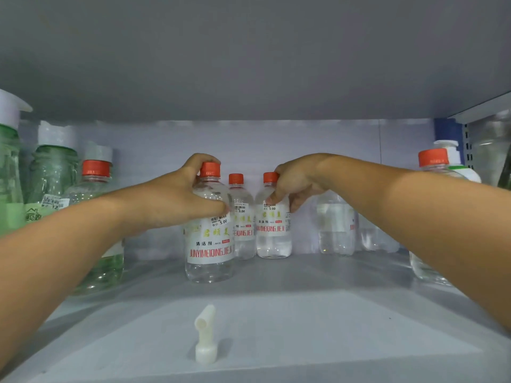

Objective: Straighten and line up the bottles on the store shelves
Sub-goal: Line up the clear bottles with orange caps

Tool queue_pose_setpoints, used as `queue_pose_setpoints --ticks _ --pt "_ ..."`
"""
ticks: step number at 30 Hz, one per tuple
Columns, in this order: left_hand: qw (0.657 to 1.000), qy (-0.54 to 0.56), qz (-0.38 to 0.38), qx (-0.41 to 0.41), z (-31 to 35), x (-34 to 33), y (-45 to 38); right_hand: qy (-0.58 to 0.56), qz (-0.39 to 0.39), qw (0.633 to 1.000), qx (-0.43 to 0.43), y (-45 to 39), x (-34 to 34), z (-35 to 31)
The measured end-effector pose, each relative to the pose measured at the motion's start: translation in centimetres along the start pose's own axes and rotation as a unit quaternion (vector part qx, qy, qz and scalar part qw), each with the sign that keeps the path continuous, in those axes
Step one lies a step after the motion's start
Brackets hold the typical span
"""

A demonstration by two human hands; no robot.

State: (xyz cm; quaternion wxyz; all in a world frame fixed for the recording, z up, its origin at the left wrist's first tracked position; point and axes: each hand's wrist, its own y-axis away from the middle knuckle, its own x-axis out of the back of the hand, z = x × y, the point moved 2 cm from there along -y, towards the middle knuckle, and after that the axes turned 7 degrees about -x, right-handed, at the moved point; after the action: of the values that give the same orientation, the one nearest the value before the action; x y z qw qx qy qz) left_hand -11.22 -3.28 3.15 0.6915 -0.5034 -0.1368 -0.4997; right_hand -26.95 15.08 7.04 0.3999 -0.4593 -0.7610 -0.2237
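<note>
Left hand (190,189): my arm reaches in; fingers wrapped around front bottle (209,225), mid-shelf (304,313).
Right hand (293,183): arm extended; fingertips pinch back bottle (273,233) below its cap.

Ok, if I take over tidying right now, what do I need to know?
Left hand grips the front clear bottle. Right hand pinches the rear right bottle near its red cap. A middle bottle stands untouched between them.
Done: all three stand upright, labels facing out.
Left: they are staggered, so line them up. A loose white nozzle lies on the shelf in front.
</note>
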Motion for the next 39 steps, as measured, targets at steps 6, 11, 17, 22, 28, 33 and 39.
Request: queue_pose_setpoints --ticks 6,11,17,22,28,33,39 --pt "0.999 0.039 0.003 0.006 -0.1 -0.4 -0.2 0.078 0.031 0.996 0.016 0.3 0.7 0.0" --pt "0.996 0.083 0.01 0.006 0.1 -1.3 -0.1 0.28 0.238 0.93 -0.021 2.9 6.1 0.2" --pt "0.991 0.134 -0.013 -0.018 1.0 -3.0 -0.2 0.294 0.127 0.934 -0.156 1.8 7.3 4.5" --pt "0.994 0.099 -0.045 -0.025 2.6 -4.3 -0.7 0.203 0.168 0.959 -0.107 2.0 6.3 3.8" --pt "0.993 0.105 -0.04 -0.031 2.3 -4.0 -0.7 0.166 0.176 0.969 -0.048 1.4 4.4 1.9" --pt "0.988 0.15 -0.025 -0.034 1.9 -4.2 -0.7 0.221 0.199 0.954 -0.046 1.2 3.8 2.2" --pt "0.987 0.153 -0.027 -0.032 2.5 -4.6 -0.3 0.246 0.199 0.948 -0.038 4.3 5.0 1.9"
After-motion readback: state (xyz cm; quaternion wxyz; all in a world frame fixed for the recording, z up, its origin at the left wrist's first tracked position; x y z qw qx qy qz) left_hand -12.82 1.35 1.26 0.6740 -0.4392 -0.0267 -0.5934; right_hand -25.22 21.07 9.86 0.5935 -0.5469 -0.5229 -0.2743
